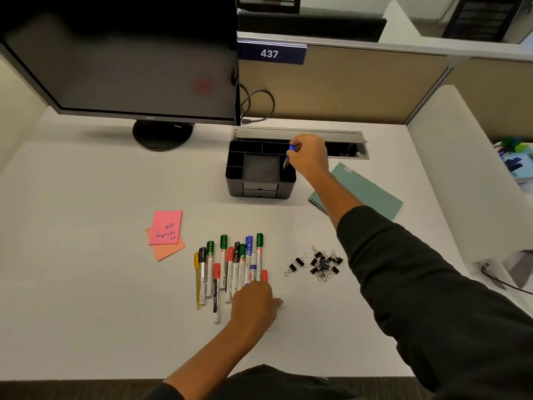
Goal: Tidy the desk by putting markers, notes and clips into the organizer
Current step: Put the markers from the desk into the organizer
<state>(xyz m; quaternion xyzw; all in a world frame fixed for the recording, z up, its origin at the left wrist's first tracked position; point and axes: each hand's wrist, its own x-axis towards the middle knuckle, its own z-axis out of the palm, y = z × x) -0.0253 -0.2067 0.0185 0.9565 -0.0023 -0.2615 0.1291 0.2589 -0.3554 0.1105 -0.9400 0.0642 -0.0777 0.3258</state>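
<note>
Two hands are busy: your right hand [308, 157] pinches a blue marker [289, 156], tip down, over the organizer's [261, 171] right slot, while your left hand [253, 303] rests on the near ends of the marker row [230, 267] on the table [86, 284], its fingers hidden, so its grip is unclear. Lower the blue one in, then fetch another. Notes [165, 233] and clips [320, 262] lie untouched. Inside, the dark slots are hard to read.
</note>
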